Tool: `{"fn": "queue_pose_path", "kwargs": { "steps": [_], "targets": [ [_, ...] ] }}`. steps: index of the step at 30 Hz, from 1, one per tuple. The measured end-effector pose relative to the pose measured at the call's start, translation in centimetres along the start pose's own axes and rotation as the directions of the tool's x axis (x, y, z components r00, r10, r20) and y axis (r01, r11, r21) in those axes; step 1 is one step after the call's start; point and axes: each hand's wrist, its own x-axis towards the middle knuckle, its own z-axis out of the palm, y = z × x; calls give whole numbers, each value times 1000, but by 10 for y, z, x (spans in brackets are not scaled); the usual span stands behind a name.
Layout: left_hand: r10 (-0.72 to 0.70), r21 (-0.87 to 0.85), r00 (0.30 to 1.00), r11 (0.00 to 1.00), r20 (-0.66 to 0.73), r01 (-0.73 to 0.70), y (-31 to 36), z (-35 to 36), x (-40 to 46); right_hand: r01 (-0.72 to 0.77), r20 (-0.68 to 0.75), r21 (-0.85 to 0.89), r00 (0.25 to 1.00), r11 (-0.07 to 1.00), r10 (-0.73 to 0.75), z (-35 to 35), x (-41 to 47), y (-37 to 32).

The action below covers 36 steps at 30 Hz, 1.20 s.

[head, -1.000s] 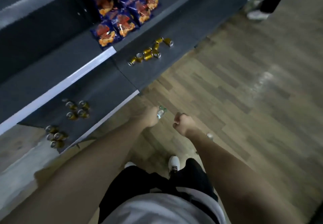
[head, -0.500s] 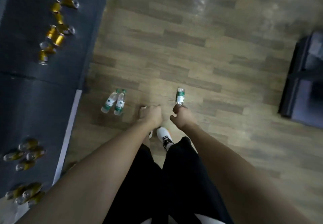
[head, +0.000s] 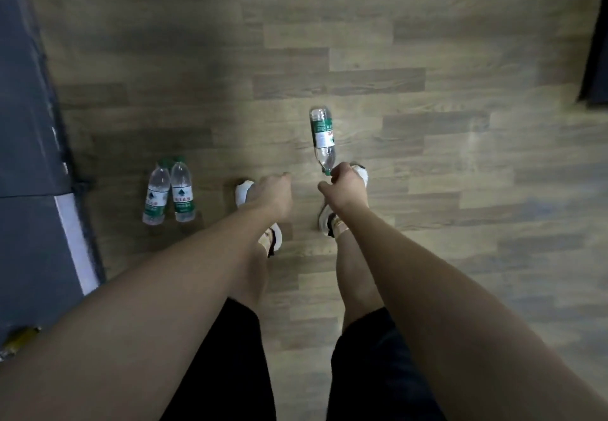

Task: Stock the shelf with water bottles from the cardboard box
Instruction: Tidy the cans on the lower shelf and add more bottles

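Bottle [head: 323,137] neck pinched by right-hand fingers [head: 339,170]

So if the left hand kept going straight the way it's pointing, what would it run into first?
Probably just the wooden floor. The left hand points ahead past the left shoe, and no object lies in that line. The two bottles on the floor stand off to its left. Depth is hard to judge.

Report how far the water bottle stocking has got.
Done: nothing visibly stocked; the dark grey shelf at the left shows no bottles. In hand: the right hand grips one clear plastic water bottle with a green label by its green cap end. The left hand is curled; whether it holds anything is unclear. Left: two more green-labelled water bottles sit side by side on the wooden floor. No cardboard box is in view.
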Motion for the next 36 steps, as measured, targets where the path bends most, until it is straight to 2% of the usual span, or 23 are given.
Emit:
{"fn": "queue_pose_path", "kwargs": {
  "steps": [5, 10, 20, 25, 30, 36],
  "targets": [
    [5, -22, 998, 1000, 55, -4, 11, 46, 96, -39, 5, 61, 999, 997, 38, 40, 88, 47],
    [11, -95, 998, 995, 63, -5, 16, 84, 179, -49, -83, 174, 995, 984, 64, 85, 169, 88],
    [-24, -17, 997, 1000, 68, 25, -10, 145, 293, -135, -96, 34, 986, 990, 137, 151, 293, 116],
    [32, -34, 998, 999, 59, -30, -26, 163, 299, -123, -22, -1, 992, 992, 123, 159, 308, 125],
    [30, -35, 998, 999, 46, -29, -31, 155, 265, -110, -11, 37, 994, 993, 110, 147, 268, 108],
    [18, -106, 1000, 994, 10, -17, -32, 124, 186, -91, 34, -169, 995, 981, 98, 120, 187, 75]
  ]
}}
